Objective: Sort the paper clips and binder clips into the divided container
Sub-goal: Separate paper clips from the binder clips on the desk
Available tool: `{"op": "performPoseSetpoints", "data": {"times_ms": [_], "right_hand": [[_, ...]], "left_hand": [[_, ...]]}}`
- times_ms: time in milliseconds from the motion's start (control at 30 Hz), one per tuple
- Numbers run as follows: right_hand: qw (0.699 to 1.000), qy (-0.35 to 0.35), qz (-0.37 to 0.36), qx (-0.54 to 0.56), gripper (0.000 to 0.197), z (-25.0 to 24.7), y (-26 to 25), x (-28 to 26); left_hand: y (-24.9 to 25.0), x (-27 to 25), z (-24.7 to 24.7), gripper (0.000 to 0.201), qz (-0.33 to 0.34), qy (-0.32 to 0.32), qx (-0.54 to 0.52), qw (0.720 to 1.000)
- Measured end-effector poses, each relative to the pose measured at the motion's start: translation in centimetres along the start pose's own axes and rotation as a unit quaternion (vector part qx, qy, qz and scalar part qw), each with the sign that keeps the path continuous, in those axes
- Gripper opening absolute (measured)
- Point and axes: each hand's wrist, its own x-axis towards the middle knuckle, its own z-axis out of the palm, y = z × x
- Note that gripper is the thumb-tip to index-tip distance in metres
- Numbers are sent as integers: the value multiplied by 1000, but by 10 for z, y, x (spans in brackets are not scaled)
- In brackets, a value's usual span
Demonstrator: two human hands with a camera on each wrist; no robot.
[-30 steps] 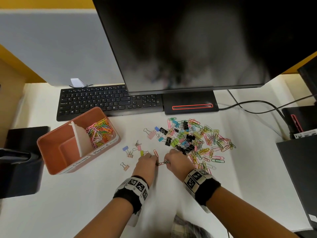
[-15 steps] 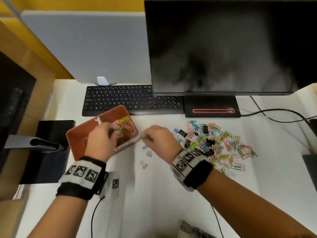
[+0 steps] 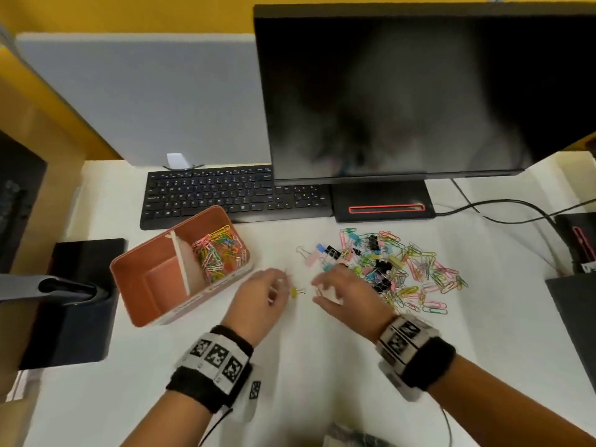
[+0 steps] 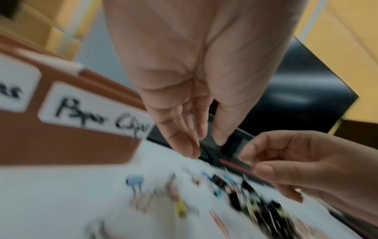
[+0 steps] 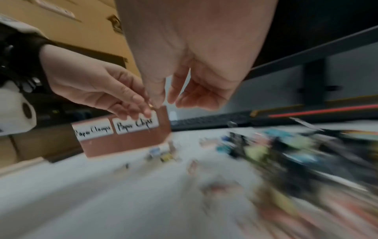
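The orange divided container (image 3: 161,317) stands at the left of the white desk. Its right compartment holds several coloured paper clips (image 3: 219,253); its left compartment shows only its floor. Labels on its front read "Paper Clamps" (image 5: 93,131) and "Paper Clips" (image 5: 137,125). A mixed pile of paper clips and binder clips (image 3: 393,269) lies to the right. My left hand (image 3: 280,285) hovers between container and pile, fingers straight and holding nothing (image 4: 206,145). My right hand (image 3: 322,285) hovers beside it with loosely curled, parted fingers (image 5: 169,101), also holding nothing. A yellow binder clip (image 3: 295,291) lies between the hands.
A black keyboard (image 3: 225,195) and a monitor (image 3: 419,91) on its base (image 3: 383,201) stand behind the clips. Cables (image 3: 503,208) run right. A black stand (image 3: 74,301) sits left of the container and dark equipment (image 3: 577,304) at the right edge.
Half a second ago my left hand was over the paper clip compartment and my right hand was near the container. Both have drawn back to the desk beside the pile.
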Motion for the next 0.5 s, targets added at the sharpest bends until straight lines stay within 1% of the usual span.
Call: {"op": "performPoseSetpoints", "data": {"times_ms": [67,133,200,300,367,400,433,500], "right_hand": [[998,9,58,-25,24,-11,35,-36],[993,35,102,-48,32,-20,60,-65],[985,54,144,-74,45,-25,82,-84],[968,18,223,-110,68,-23,104,-99],[966,0,239,-97,80,-18,112,-102],[968,-2,238,-80,81,-15,114,-100],[970,2,234,-62,79,-13,114,-98],[975,13,222,-28,69,-11,112,-89]], "left_hand": [[2,1,34,29,-31,-60,12,998],[4,5,61,38,-60,-91,21,994],[6,12,80,46,-67,-99,44,992],[12,21,98,50,-40,-93,80,992],[16,24,108,55,-17,-99,79,992],[19,24,114,58,-7,-109,74,991],[21,24,119,59,1,-120,68,990],[25,22,130,60,8,-136,60,989]]}}
